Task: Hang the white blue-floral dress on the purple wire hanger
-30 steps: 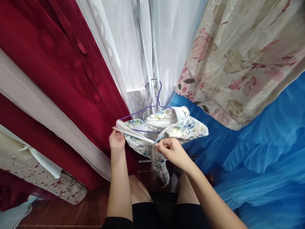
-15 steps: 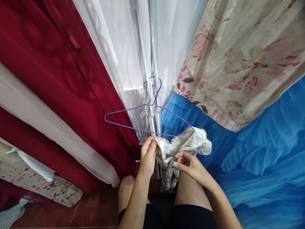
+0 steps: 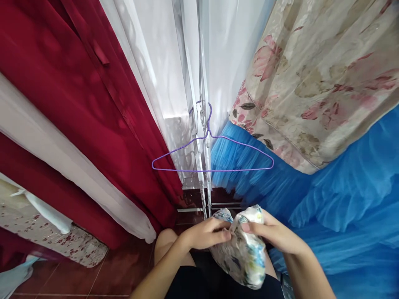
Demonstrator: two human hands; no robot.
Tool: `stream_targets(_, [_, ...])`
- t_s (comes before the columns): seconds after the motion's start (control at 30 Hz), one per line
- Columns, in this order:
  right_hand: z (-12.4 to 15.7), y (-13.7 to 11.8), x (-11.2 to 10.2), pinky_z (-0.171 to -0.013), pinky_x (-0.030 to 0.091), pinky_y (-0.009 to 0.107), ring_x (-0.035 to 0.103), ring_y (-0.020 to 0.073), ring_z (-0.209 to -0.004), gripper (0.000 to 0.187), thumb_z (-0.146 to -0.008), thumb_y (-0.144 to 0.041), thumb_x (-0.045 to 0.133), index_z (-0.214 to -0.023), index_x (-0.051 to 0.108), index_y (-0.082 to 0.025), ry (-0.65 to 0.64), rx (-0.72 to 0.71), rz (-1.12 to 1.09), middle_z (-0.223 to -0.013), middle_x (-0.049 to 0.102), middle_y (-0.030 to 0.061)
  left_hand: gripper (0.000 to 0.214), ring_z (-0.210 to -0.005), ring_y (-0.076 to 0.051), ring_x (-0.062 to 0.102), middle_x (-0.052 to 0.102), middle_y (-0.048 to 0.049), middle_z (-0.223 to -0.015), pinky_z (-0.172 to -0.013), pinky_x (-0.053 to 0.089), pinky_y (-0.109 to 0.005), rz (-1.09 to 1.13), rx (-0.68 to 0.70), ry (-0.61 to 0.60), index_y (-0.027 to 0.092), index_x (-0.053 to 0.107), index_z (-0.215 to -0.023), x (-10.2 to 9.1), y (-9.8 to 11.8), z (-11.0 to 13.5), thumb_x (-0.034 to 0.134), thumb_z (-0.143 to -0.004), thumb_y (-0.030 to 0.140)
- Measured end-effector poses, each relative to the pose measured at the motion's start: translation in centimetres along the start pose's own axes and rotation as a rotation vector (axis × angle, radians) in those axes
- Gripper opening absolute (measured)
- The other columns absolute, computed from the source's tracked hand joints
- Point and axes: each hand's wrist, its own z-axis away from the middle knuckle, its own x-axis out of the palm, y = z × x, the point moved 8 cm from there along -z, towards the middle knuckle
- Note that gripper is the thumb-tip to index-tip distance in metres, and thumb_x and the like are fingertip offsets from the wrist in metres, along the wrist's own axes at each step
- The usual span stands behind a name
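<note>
A bunched white garment [image 3: 241, 253] with blue, yellow and dark prints lies above my lap. My left hand [image 3: 207, 233] grips its left side, thumb and fingers closed on the cloth. On the other side, my right hand [image 3: 269, 232] pinches the upper right part, its thumb on top and the other fingers hidden behind the fabric. The cloth is folded up, so its full shape does not show. A bare purple wire hanger [image 3: 212, 170] hangs by its hook from the white metal rack, beyond both hands and apart from them.
White rack posts [image 3: 204, 149] stand straight ahead. Dark red fabric [image 3: 124, 137] hangs on the left, a floral cloth [image 3: 311, 104] and blue tulle [image 3: 336, 207] on the right. Reddish floor tiles [image 3: 121, 265] show below left.
The printed garment has come off the right end of the hanger and down towards my lap. Both hands moved down with it. The hanger now hangs level.
</note>
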Motion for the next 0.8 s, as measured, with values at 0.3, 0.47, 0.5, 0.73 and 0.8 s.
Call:
stream_targets(0.3, [0.9, -5.3, 2.1, -0.050, 0.025, 0.021, 0.028, 0.0069, -0.057, 0.036, -0.086, -0.033, 0.074, -0.066, 0.048, -0.016, -0.406, -0.059, 0.278, -0.062, 0.036, -0.0057, 0.026, -0.108, -0.028, 0.063, 0.074, -0.0056, -0.100, -0.101, 0.034, -0.044, -0.769, -0.170, 0.048, 0.021, 0.072, -0.081, -4.4, -2.1, 5.4, 0.076, -0.083, 0.047])
stream_targets(0.47, [-0.6, -7.1, -1.6, -0.053, 0.036, 0.022, 0.043, 0.0107, -0.059, 0.026, -0.083, -0.039, 0.076, -0.087, 0.068, -0.015, -0.099, -0.089, 0.394, -0.070, 0.055, -0.0011, 0.013, -0.120, -0.031, 0.059, 0.077, -0.0047, -0.108, -0.103, 0.032, -0.047, -0.905, -0.314, 0.345, 0.027, 0.077, -0.092, -13.9, -3.1, 11.3, 0.069, -0.083, 0.030])
stream_targets(0.5, [-1.4, -7.6, -2.3, -0.055, 0.039, 0.023, 0.048, 0.0126, -0.061, 0.026, -0.083, -0.040, 0.076, -0.093, 0.070, -0.016, -0.016, -0.124, 0.429, -0.075, 0.061, 0.0005, 0.017, -0.121, -0.031, 0.058, 0.076, -0.0049, -0.113, -0.104, 0.033, -0.048, -0.928, -0.321, 0.433, 0.029, 0.078, -0.097, -15.9, -2.9, 12.5, 0.067, -0.084, 0.030])
stream_targets(0.73, [-8.3, -8.7, -5.8, -0.059, 0.040, 0.028, 0.053, 0.0176, -0.063, 0.035, -0.086, -0.049, 0.064, -0.084, 0.072, -0.014, 0.440, -0.331, 0.743, -0.073, 0.065, 0.0037, 0.025, -0.128, -0.034, 0.056, 0.068, -0.0104, -0.133, -0.111, 0.039, -0.051, -0.916, -0.078, 0.907, 0.024, 0.074, -0.103, -25.0, 3.5, 14.7, 0.062, -0.089, 0.042])
stream_targets(0.8, [-9.6, -8.0, -5.7, -0.052, 0.030, 0.027, 0.042, 0.0134, -0.054, 0.042, -0.087, -0.051, 0.060, -0.062, 0.058, -0.017, 0.457, -0.313, 0.810, -0.056, 0.051, -0.0002, 0.027, -0.128, -0.030, 0.059, 0.067, -0.0117, -0.134, -0.112, 0.041, -0.046, -0.821, 0.015, 0.951, 0.021, 0.071, -0.108, -25.3, 5.9, 13.2, 0.058, -0.093, 0.039])
